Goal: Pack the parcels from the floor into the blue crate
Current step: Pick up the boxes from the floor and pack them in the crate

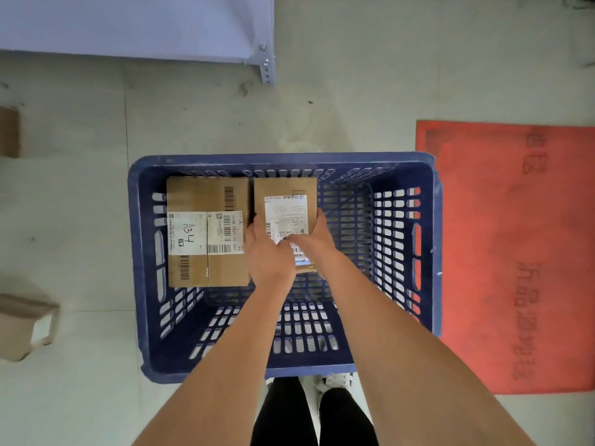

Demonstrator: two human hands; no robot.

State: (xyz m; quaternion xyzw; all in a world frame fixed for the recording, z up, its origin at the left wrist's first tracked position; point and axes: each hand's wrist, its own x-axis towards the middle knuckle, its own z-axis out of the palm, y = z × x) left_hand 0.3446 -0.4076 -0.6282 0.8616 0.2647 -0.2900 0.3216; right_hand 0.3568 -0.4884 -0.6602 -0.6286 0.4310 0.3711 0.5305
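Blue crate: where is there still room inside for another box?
The blue crate has bare floor on its right side, between the smaller parcel that both hands hold and the right wall, and along the near wall. The far left is crowded: the large parcel fills it.

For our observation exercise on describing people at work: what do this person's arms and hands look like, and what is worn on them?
Both forearms are bare, with no sleeves in view. The left hand and right hand wear no gloves, and no watch, ring or bracelet shows. The fingers are partly hidden, so their details cannot be told.
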